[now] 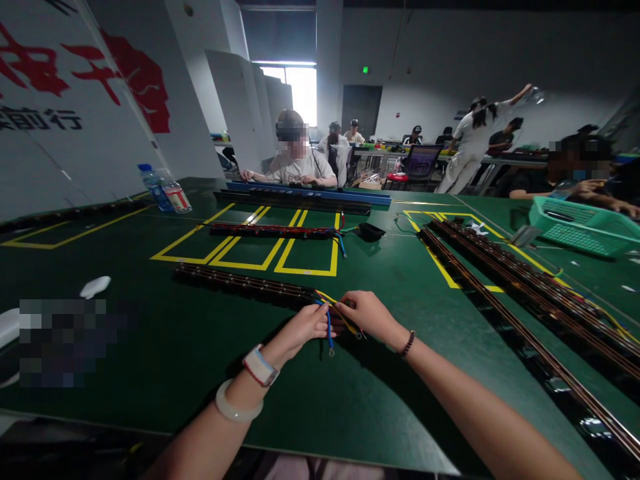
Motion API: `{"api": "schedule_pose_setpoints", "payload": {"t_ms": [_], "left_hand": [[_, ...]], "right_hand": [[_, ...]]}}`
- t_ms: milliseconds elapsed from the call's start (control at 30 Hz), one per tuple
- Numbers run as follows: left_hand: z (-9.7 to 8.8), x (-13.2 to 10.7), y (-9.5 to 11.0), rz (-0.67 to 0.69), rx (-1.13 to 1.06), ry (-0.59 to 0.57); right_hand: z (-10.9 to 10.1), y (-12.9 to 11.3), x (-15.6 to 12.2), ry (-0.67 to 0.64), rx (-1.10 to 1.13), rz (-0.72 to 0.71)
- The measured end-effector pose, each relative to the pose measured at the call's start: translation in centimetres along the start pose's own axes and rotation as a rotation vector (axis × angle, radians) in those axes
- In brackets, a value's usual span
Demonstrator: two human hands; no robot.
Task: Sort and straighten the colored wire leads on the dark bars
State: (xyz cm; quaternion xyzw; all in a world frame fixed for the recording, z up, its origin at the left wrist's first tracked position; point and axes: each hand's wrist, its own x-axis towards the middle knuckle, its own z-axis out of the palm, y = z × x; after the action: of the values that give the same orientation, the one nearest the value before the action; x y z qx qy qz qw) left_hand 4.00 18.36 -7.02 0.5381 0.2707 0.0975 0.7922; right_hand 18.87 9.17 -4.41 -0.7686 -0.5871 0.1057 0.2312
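A long dark strip point(240, 283) lies on the green table point(210, 373), with blue, yellow and red wires point(330, 327) coming out of its right end. My left hand point(305, 329) is closed in a pinch on the blue wire at that end. My right hand point(367, 315) is closed on the yellow wires just to the right. Both hands meet at the strip's end. A watch and a pale bangle sit on my left wrist, a bead bracelet on my right.
A second strip with wires point(273, 231) lies inside yellow floor-tape boxes point(305, 270). Long strips point(520, 280) run along the right. A water bottle point(167, 190) stands far left, a teal basket point(580, 227) far right. A seated person point(295, 160) works across the table; others sit behind.
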Motion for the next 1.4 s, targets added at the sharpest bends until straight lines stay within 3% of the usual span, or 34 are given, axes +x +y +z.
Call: {"api": "schedule_pose_setpoints", "payload": {"t_ms": [167,267,433,567,833,1000,1100,1233,1400], "left_hand": [[1.1,1.3,-1.0,0.052,-0.22,0.029],[2.3,2.2,-1.5,0.05,-0.35,0.148],[4.1,2.9,-1.4,0.012,-0.471,0.198],[4.9,3.2,-1.0,0.04,-0.535,0.194],[4.2,3.4,-0.6,0.03,-0.466,0.106],[2.5,2.4,-0.2,-0.036,-0.299,-0.05],[2.1,2.0,0.0,-0.068,-0.219,-0.03],[2.0,1.8,0.1,-0.102,-0.166,0.004],[1.9,2.0,0.0,-0.103,-0.177,-0.03]], "right_hand": [[0.7,-1.6,-1.2,0.103,-0.386,-0.144],[1.3,-2.6,-2.0,0.086,-0.522,-0.209],[2.2,-3.6,-3.0,-0.021,-0.628,-0.216],[1.6,-3.5,-2.9,-0.05,-0.606,-0.162],[-1.6,-1.5,-1.6,-0.068,-0.531,-0.039],[-2.7,0.5,-0.3,0.08,-0.45,-0.05],[-2.0,2.5,0.8,0.181,-0.378,-0.035],[-0.2,5.3,2.2,0.209,-0.282,-0.028],[1.5,6.5,2.4,0.266,-0.392,-0.028]]}}
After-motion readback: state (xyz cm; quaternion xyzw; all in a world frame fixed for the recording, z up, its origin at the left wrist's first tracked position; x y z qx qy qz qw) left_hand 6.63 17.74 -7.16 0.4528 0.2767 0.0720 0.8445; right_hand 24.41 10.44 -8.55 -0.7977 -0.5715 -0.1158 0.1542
